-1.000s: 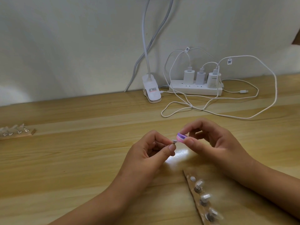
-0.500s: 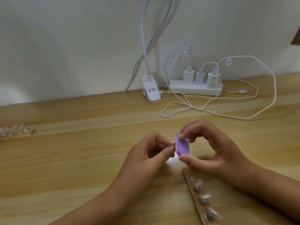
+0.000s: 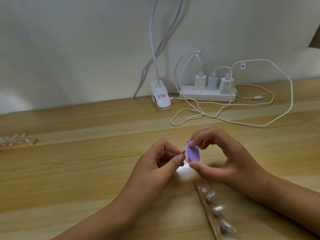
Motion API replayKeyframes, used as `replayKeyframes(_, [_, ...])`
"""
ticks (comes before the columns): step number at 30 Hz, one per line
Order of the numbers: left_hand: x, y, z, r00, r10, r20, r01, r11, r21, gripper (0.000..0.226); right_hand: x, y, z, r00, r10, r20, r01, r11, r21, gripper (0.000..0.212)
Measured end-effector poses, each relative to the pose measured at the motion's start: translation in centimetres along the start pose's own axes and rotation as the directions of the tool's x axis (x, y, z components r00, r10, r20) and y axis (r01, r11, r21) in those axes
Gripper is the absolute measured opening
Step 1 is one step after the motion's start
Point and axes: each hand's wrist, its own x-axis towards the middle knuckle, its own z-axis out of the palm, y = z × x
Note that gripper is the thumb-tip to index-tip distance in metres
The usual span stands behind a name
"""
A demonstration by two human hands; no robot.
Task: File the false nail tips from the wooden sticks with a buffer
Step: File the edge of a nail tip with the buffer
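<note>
My left hand point(image 3: 156, 168) pinches a small clear false nail tip point(image 3: 183, 151) between thumb and forefinger. My right hand point(image 3: 225, 158) holds a small purple buffer point(image 3: 194, 154) upright, thumb under its lower end and forefinger on its top. The buffer's edge touches the nail tip. A wooden stick point(image 3: 210, 212) with several clear nail tips on it lies on the table below my right wrist. A second wooden stick point(image 3: 17, 144) with several tips lies at the far left.
The wooden table point(image 3: 86, 170) meets a white wall at the back. A white lamp clip point(image 3: 160, 97) and a white power strip point(image 3: 207, 96) with three chargers stand at the back. White cables point(image 3: 242, 122) loop across the table behind my hands.
My right hand turned the buffer from flat and end-on to upright, with its purple face toward me, and brought it against the nail tip. My left hand stayed in place.
</note>
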Motion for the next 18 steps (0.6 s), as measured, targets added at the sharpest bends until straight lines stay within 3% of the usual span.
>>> replayKeyframes(5, [0.04,-0.18,0.05,1.000,0.004,0.005,-0.004,1.000,0.001,0.009,-0.01,0.14,0.04,1.000,-0.011,0.005,0.011,1.000,0.001,0.029])
replayKeyframes(8, [0.02,-0.32,-0.04,1.000,-0.006,-0.006,0.006,1.000,-0.002,0.005,0.01,0.22,0.00,0.993,0.116,0.003,-0.116,0.989,0.091,0.028])
replayKeyframes(11, [-0.01,-0.29,-0.04,1.000,-0.012,0.000,0.012,1.000,0.005,0.004,-0.07,0.30,0.01,0.987,0.150,0.056,-0.157,0.971,0.180,0.024])
replayKeyframes(14, [-0.02,-0.17,-0.02,1.000,-0.008,-0.007,0.008,1.000,0.003,0.004,0.14,0.29,-0.26,0.947,0.309,0.089,-0.321,0.890,0.324,0.025])
replayKeyframes(18, [-0.07,-0.04,-0.06,1.000,-0.006,-0.011,0.006,1.000,-0.010,0.005,0.04,0.04,-0.16,0.944,0.306,0.124,-0.330,0.873,0.359,0.022])
